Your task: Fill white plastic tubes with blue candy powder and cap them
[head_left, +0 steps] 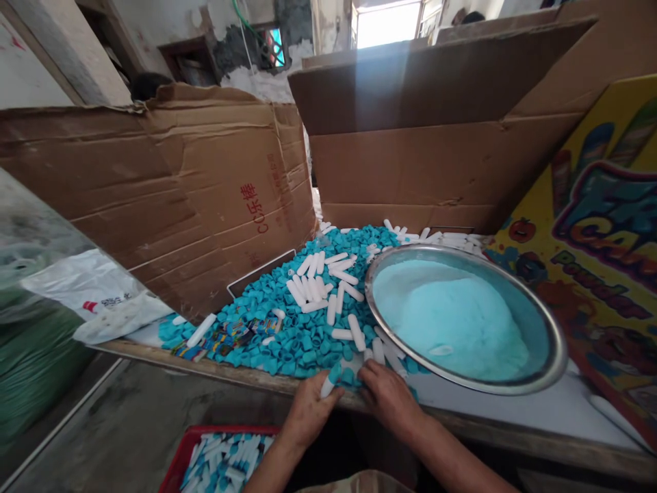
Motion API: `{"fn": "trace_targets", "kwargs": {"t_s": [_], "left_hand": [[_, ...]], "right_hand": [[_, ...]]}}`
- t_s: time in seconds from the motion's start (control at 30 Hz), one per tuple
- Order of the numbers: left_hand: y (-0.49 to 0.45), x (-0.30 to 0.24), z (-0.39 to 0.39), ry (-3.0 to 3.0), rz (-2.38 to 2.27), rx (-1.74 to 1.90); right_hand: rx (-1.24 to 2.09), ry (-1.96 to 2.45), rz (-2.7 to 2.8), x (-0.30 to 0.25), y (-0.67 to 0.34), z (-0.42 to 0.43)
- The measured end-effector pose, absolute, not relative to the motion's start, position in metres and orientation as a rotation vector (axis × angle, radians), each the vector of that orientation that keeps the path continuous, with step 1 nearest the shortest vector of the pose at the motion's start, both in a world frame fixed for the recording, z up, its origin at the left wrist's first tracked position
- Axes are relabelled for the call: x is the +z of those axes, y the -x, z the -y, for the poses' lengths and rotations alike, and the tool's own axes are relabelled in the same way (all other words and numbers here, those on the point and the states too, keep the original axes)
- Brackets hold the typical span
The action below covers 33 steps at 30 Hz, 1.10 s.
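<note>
By the left hand (311, 407), a blue-capped white tube (329, 383) is pinched left of the steel bowl (557, 352); what is held by the right hand's (393, 397) curled fingers cannot be told. Caps (302, 346) are heaped left of the bowl; behind it, the table (446, 397) is walled by cardboard (410, 168).

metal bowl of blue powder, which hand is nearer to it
The right hand: it is at the table's edge, just left of the bowl. The left hand, holding a white tube, is farther left along that edge.
</note>
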<state>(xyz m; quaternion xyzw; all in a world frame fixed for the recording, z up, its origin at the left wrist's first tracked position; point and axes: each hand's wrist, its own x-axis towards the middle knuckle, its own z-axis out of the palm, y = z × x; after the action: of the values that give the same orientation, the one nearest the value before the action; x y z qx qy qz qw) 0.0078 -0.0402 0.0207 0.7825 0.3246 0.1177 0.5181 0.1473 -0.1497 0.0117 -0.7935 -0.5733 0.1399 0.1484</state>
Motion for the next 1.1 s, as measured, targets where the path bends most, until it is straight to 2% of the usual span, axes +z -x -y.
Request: {"fn": "trace_targets", "kwargs": {"t_s": [0.2, 0.47, 0.83, 1.1], "left_hand": [[-0.010, 0.024, 0.044, -1.921, -0.693, 0.310], [0.003, 0.030, 0.048, -2.398, -0.584, 0.175], [-0.010, 0.035, 0.059, -2.761, -0.587, -0.216], [-0.007, 0.037, 0.056, -2.467, -0.501, -0.112]], "right_hand": [[0.554, 1.950, 1.293, 0.016, -0.149, 0.152], [1.219, 1.527, 0.584, 0.035, -0.153, 0.164], [1.516, 1.489, 0.461, 0.035, -0.148, 0.159], [1.503, 1.546, 0.612, 0.031, -0.152, 0.160]]}}
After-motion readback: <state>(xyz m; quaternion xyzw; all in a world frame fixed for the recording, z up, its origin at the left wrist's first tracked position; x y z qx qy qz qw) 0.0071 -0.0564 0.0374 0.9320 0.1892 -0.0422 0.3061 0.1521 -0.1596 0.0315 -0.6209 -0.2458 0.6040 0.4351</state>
